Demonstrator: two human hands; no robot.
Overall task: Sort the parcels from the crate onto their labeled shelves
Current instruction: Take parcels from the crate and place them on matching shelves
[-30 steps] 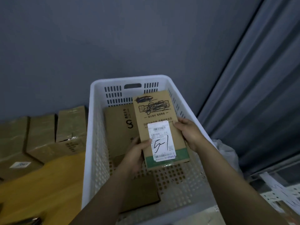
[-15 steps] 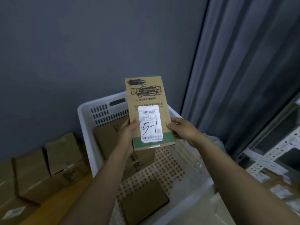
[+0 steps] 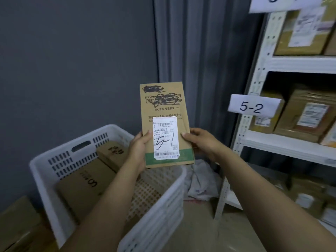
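Note:
I hold a flat brown cardboard parcel (image 3: 164,104) upright in front of me, above the far right corner of the white plastic crate (image 3: 54,160). Its white shipping label reads "5-1" in handwriting. My left hand (image 3: 139,150) grips the parcel's left edge, thumb on the front. My right hand (image 3: 201,142) grips its right edge the same way. Two more brown parcels (image 3: 87,184) lie inside the crate. At right stands a white metal shelf rack (image 3: 254,84) with a tag "5-2" (image 3: 251,107); another tag (image 3: 283,3) hangs above, cut off by the frame.
Brown boxes (image 3: 307,113) fill the rack's shelves. A grey wall and a grey curtain (image 3: 190,51) are behind. A crumpled white bag (image 3: 201,180) lies between crate and rack. Cardboard boxes (image 3: 16,224) sit at lower left beside the crate.
Both hands have lifted the parcel out of the crate and up. My view has swung right, bringing the shelf rack and its tags into sight.

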